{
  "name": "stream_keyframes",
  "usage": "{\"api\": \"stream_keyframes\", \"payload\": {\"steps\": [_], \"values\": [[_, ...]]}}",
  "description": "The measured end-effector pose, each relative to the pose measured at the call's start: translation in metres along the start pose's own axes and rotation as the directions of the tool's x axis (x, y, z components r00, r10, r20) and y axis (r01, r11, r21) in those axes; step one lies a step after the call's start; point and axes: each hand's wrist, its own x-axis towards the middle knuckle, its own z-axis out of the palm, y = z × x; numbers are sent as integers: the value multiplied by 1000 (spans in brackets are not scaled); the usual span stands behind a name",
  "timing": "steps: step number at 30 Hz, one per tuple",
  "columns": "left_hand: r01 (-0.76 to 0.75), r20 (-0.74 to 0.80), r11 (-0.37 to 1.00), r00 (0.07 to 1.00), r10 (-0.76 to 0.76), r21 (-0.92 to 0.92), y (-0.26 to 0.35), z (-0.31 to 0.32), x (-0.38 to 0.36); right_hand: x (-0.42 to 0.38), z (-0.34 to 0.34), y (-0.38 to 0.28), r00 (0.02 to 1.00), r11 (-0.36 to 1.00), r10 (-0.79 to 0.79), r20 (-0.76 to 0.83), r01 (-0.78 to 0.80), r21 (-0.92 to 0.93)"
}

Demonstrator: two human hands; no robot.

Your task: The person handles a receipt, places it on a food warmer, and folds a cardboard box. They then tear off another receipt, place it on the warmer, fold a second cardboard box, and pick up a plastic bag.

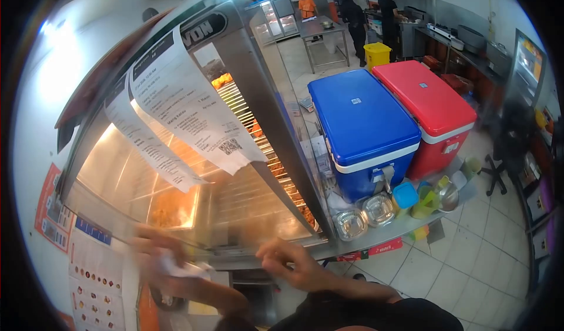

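Note:
My left hand [157, 247] is smeared by motion in front of the lower part of a lit glass food warmer [229, 213]. Its fingers are closed on a crumpled white piece [179, 267] that looks like paper or thin plastic; the blur hides which. To its right, my right hand [289, 261] hovers at the warmer's lower edge, fingers curled in, with nothing visible in them. Above both hands, two printed paper receipts [191, 105] hang from the top of the warmer's glass. Behind the glass is a tray of food [173, 209].
A blue cooler box [364, 116] and a red cooler box [426, 96] stand right of the warmer. Clear plastic containers [351, 224] and several cups line the counter edge. People [306, 7] are farther back near a metal table [323, 28]. A printed menu sheet [94, 278] is at left.

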Motion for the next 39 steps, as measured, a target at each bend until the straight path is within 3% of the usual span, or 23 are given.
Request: {"api": "stream_keyframes", "payload": {"steps": [1,2,3,4,5,6,9,11,13,15,16,17,19,20,22,24,26,28,30,31,32,36,39], "values": [[339,119,912,940,-319,-231,5,7,-29,-2,2,-3,995,985,-95,-30,89,-149],[560,374,747,820,-434,-359,-6,7,-51,-1,4,1,994,983,-104,-42,97,-155],[653,577,694,705,-413,-301,-26,6,-66,1,5,6,971,919,-238,37,237,-316],[740,590,626,627,-509,-247,-31,9,-93,2,5,12,930,811,-342,136,365,-456],[742,545,665,593,-593,-84,-30,8,-108,-2,3,19,965,847,-188,184,253,-467],[753,549,652,582,-600,-86,-32,6,-114,-3,0,25,969,847,-175,175,239,-476],[896,464,339,440,-769,-288,-33,-8,-129,-6,1,19,990,919,26,140,31,-393],[890,486,344,452,-748,-298,-39,-16,-131,-9,6,34,989,875,-81,127,132,-466],[902,517,296,423,-744,-313,-30,-17,-124,-9,14,34,997,871,-79,-16,61,-488],[900,540,344,436,-719,-269,-34,-30,-123,-14,18,30,987,922,107,-117,-143,-361],[893,588,335,450,-672,-301,-41,-39,-125,-16,17,37,980,952,93,-177,-140,-274],[919,634,290,395,-664,-269,-41,-48,-122,-13,21,29,947,975,193,-258,-215,-60],[917,542,358,393,-743,-176,-25,-44,-121,-13,15,39,941,954,247,-233,-193,229],[907,509,414,390,-767,-71,-23,-43,-120,-13,16,44,939,950,262,-222,-211,231],[916,625,393,354,-696,-81,-29,-55,-119,-13,16,50,938,917,279,-206,-196,349],[780,667,624,443,-599,43,-31,-58,-121,-12,24,54,919,927,299,-257,-216,305],[793,651,608,439,-619,44,-39,-62,-125,-10,32,56,946,939,214,-244,-130,318],[723,550,691,576,-605,3,-47,-66,-128,-8,43,51,954,955,212,-213,-156,252],[704,521,708,628,-578,-62,-59,-71,-136,-3,66,49,921,987,128,-369,-83,135],[623,477,778,709,-519,-80,-65,-72,-138,-8,62,60,942,979,89,-324,-23,202],[541,432,835,779,-454,-99,-67,-70,-140,-10,60,60,940,983,85,-330,-25,182],[465,341,872,853,-395,-153,-64,-73,-139,-16,65,67,934,995,99,-342,-103,6],[373,267,916,907,-326,-147,-65,-68,-142,-19,47,57,964,961,212,-160,-236,-146]]}}
